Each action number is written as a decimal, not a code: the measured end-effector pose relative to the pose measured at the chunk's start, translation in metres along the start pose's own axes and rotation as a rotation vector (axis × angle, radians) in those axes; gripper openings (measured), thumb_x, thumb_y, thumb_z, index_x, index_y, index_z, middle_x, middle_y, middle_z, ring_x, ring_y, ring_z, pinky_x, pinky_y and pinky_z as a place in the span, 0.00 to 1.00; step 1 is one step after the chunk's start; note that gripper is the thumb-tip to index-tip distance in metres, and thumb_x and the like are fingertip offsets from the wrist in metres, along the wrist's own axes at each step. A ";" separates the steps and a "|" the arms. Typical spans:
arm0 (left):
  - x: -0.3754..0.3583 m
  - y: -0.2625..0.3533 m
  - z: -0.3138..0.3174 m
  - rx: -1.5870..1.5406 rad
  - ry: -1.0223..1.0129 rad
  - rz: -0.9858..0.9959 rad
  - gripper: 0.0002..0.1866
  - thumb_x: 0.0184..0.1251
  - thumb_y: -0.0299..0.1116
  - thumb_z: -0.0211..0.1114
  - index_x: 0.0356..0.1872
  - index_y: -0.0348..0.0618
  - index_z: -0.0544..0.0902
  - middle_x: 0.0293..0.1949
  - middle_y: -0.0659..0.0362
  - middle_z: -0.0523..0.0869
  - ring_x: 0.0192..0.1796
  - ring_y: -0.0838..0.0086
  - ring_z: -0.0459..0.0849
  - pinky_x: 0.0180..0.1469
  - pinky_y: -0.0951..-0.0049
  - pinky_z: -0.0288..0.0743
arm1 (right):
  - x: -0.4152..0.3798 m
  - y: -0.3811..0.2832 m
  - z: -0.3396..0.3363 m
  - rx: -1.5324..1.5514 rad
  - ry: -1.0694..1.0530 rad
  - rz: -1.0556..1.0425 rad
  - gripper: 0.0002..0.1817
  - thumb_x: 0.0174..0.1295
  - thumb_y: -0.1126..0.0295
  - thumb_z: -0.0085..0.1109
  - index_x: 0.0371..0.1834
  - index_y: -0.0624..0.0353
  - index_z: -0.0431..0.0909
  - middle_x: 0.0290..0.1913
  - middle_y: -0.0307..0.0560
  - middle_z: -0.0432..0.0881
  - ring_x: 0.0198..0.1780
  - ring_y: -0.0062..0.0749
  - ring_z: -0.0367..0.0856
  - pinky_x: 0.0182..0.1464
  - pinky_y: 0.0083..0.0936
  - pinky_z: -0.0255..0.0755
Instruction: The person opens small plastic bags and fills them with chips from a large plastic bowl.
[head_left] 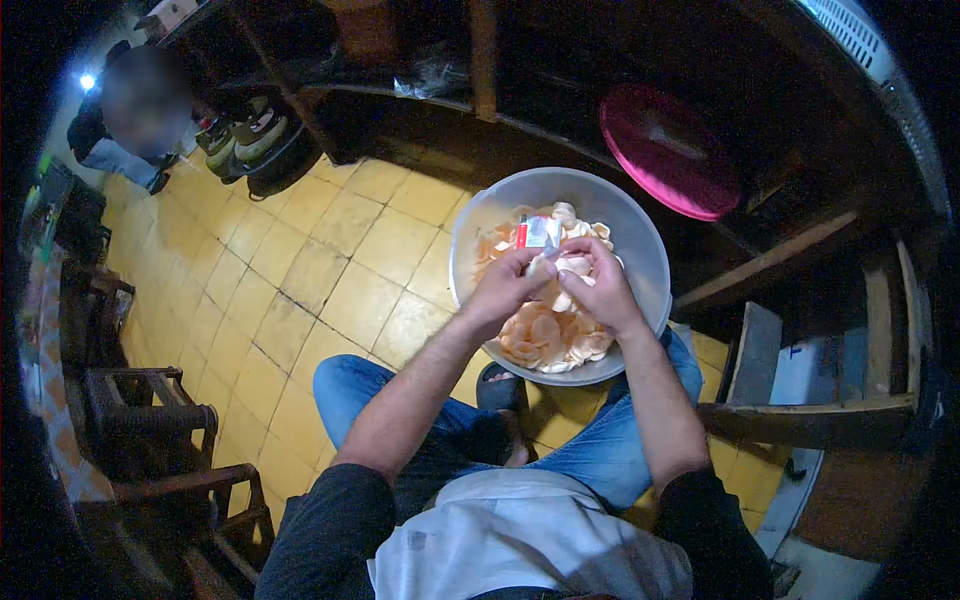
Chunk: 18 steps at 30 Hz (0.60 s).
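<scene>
Both our hands meet over the metal bowl [640, 250], working at a small packet.

The wide bowl sits in front of our knees on the yellow tiled floor [330, 260], heaped with pale orange crackers [545, 335]. Above the heap, our left hand [505, 290] and right hand [598, 285] close in from either side, about equally near. Between the fingertips stands a small red-and-white packet [537, 232], pinched at its lower edge, rising away from us; which hand grips tighter we cannot tell. A pink lid [668, 150] lies beyond.
</scene>
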<state>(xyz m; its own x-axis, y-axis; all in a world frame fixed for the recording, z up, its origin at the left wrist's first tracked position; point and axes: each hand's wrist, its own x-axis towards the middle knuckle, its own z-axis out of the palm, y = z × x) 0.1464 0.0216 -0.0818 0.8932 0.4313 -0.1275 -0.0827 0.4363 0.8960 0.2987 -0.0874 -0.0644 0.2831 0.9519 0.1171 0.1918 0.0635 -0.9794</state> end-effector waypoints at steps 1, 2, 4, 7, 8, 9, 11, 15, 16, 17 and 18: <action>-0.001 0.000 0.006 0.103 0.073 0.008 0.18 0.73 0.37 0.60 0.60 0.43 0.75 0.43 0.62 0.83 0.41 0.81 0.81 0.43 0.77 0.79 | 0.000 0.006 0.003 -0.126 0.125 -0.047 0.18 0.56 0.75 0.64 0.50 0.61 0.76 0.46 0.47 0.81 0.51 0.30 0.79 0.55 0.28 0.73; -0.003 0.001 0.010 0.205 0.143 0.013 0.19 0.72 0.35 0.60 0.61 0.43 0.74 0.43 0.62 0.82 0.40 0.81 0.81 0.42 0.76 0.79 | -0.003 0.012 0.005 -0.252 0.253 -0.090 0.19 0.55 0.74 0.65 0.50 0.62 0.75 0.46 0.49 0.81 0.51 0.32 0.80 0.55 0.29 0.74; 0.000 -0.003 0.004 0.172 0.143 0.008 0.20 0.71 0.31 0.61 0.63 0.44 0.72 0.44 0.62 0.82 0.39 0.82 0.81 0.39 0.77 0.79 | -0.008 -0.012 0.010 -0.286 0.245 -0.018 0.23 0.53 0.74 0.68 0.53 0.62 0.74 0.47 0.53 0.80 0.53 0.40 0.80 0.56 0.33 0.74; 0.000 0.000 0.003 0.022 0.244 0.035 0.20 0.71 0.29 0.61 0.62 0.43 0.72 0.42 0.59 0.82 0.36 0.80 0.82 0.37 0.78 0.81 | -0.008 -0.008 0.008 -0.642 0.132 -0.438 0.27 0.54 0.74 0.66 0.58 0.61 0.70 0.52 0.55 0.78 0.57 0.49 0.79 0.58 0.39 0.74; -0.002 0.001 0.005 0.021 0.245 0.037 0.20 0.71 0.29 0.61 0.62 0.43 0.72 0.42 0.59 0.82 0.36 0.80 0.82 0.37 0.78 0.81 | -0.010 -0.011 0.010 -0.643 0.130 -0.439 0.27 0.54 0.74 0.66 0.58 0.61 0.70 0.52 0.55 0.78 0.57 0.49 0.79 0.58 0.39 0.74; -0.004 0.003 0.005 0.081 0.275 0.028 0.20 0.71 0.29 0.60 0.62 0.43 0.72 0.43 0.59 0.83 0.36 0.79 0.82 0.38 0.76 0.82 | -0.012 -0.017 0.013 -0.573 0.108 -0.375 0.27 0.55 0.74 0.66 0.59 0.61 0.70 0.54 0.55 0.78 0.58 0.49 0.77 0.59 0.38 0.73; -0.007 0.007 0.005 0.142 0.312 0.020 0.19 0.71 0.29 0.60 0.62 0.43 0.73 0.43 0.58 0.83 0.36 0.78 0.83 0.40 0.75 0.83 | -0.014 -0.014 0.014 -0.397 0.072 -0.191 0.29 0.54 0.75 0.66 0.61 0.61 0.67 0.57 0.57 0.76 0.62 0.47 0.75 0.60 0.36 0.72; -0.008 0.012 0.010 0.028 0.228 -0.036 0.18 0.71 0.30 0.60 0.60 0.43 0.75 0.50 0.55 0.82 0.42 0.75 0.83 0.41 0.73 0.84 | -0.008 0.001 0.016 -0.069 0.119 -0.135 0.33 0.53 0.75 0.68 0.63 0.61 0.64 0.58 0.58 0.77 0.60 0.40 0.77 0.59 0.34 0.73; -0.008 0.014 0.013 -0.063 0.189 -0.070 0.17 0.71 0.31 0.60 0.59 0.43 0.76 0.53 0.54 0.81 0.44 0.74 0.83 0.40 0.73 0.85 | -0.009 0.004 0.014 -0.070 0.121 -0.135 0.33 0.53 0.75 0.68 0.63 0.61 0.64 0.58 0.58 0.77 0.60 0.40 0.77 0.59 0.34 0.73; -0.009 0.018 0.014 -0.063 0.188 -0.071 0.17 0.71 0.31 0.60 0.59 0.43 0.76 0.53 0.54 0.81 0.44 0.74 0.83 0.40 0.73 0.85 | -0.010 0.007 0.011 -0.101 0.103 -0.080 0.33 0.53 0.74 0.69 0.63 0.61 0.65 0.57 0.57 0.77 0.59 0.39 0.78 0.59 0.33 0.73; -0.011 0.022 0.013 -0.166 0.177 -0.091 0.16 0.72 0.31 0.59 0.59 0.43 0.76 0.52 0.55 0.80 0.46 0.74 0.82 0.40 0.72 0.85 | -0.010 0.007 0.010 -0.132 0.084 -0.026 0.32 0.53 0.74 0.69 0.62 0.61 0.66 0.56 0.56 0.77 0.58 0.39 0.78 0.59 0.32 0.73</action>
<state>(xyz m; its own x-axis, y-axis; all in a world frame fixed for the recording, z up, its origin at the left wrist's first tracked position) 0.1409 0.0160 -0.0555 0.8100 0.5096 -0.2904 -0.0900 0.5972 0.7971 0.2879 -0.0938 -0.0740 0.3531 0.9217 0.1605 0.3204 0.0421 -0.9464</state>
